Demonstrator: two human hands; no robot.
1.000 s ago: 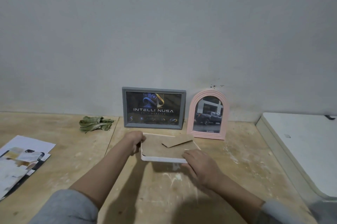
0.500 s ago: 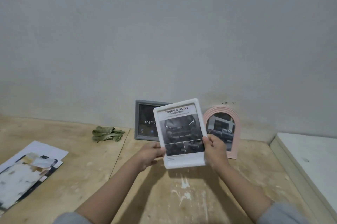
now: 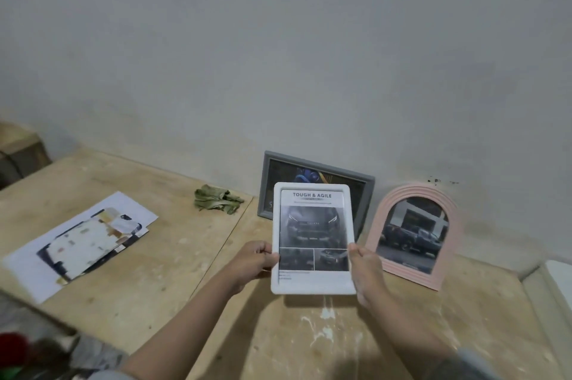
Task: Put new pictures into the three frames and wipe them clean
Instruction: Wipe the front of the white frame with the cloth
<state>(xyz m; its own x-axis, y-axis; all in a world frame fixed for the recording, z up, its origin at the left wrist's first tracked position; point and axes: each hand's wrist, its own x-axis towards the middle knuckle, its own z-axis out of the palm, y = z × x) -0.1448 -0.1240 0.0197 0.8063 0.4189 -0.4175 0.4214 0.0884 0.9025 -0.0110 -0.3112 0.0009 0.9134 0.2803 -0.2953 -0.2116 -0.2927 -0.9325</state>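
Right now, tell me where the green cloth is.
Head view: the green cloth lies crumpled on the table, left of the grey frame, near the wall.

Open tabletop [image 3: 173,280] lies between the paper stack [image 3: 83,240] at left and the white frame [image 3: 312,239] held upright at centre, with bare wood also in the foreground below both forearms. The back edge is blocked by the grey frame [image 3: 315,187] and the pink arched frame [image 3: 413,235] (both leaning on the wall), the white frame overlapping the grey one. A crumpled green cloth [image 3: 216,201] sits near the wall, left of the grey frame; a raised white surface [image 3: 560,280] bounds the right side.
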